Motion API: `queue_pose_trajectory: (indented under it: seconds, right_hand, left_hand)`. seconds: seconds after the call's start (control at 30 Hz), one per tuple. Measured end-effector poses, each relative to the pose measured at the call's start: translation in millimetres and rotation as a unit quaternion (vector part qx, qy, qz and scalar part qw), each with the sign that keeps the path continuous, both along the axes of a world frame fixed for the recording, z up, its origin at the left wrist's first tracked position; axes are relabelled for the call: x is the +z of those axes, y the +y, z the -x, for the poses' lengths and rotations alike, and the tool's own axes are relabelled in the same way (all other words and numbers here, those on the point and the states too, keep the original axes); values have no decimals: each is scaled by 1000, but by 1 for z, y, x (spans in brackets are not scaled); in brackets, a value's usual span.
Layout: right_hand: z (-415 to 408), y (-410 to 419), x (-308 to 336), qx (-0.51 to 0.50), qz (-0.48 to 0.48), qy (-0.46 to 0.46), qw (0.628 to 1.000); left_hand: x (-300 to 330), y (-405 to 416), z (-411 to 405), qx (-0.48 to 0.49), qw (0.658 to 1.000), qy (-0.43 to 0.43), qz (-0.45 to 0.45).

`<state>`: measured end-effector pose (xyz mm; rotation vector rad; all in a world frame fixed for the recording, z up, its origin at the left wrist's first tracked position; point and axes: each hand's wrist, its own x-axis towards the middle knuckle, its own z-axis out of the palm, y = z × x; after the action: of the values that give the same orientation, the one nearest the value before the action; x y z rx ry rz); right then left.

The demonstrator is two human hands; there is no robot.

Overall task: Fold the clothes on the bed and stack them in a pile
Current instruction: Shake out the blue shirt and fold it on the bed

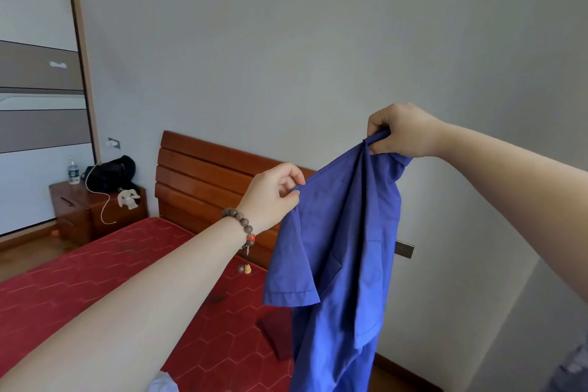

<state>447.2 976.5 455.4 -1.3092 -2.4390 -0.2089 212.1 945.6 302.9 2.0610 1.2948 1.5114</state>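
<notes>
The blue shirt (343, 251) hangs in the air over the far side of the bed (105, 280), held up by its shoulders. The right hand (401, 132) grips the bunched collar end high up; the left hand (275, 197), lower down, pinches the seam where the short sleeve begins. It looks like the shake-out before folding. Next, I'd guess, the shirt needs spreading flat on the mattress. Its long axis runs nearly straight down, collar up and hem toward the bed, the top edge slanting up to the right.
</notes>
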Motion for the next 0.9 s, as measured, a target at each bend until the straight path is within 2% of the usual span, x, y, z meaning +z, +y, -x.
queue_pose_trajectory:
  seconds: [0.17,0.27,0.57,0.73,0.9]
  right_hand:
    - [10,2,-2,-11,7,-6,1000]
    - [16,5,-3,-15,1,-1,1000]
    - [27,8,-5,-1,-10,25,1000]
    - [21,11,-9,-4,-11,22,1000]
    - [0,14,-8,17,12,-26,999]
  left_hand:
    - [-3,-5,-2,15,996,87,-21]
    - [-7,-6,-8,17,994,107,9]
    - [-26,-10,-37,-9,994,88,60]
    - [-29,-5,-44,43,993,114,9]
    - [-5,6,-14,90,994,59,-22]
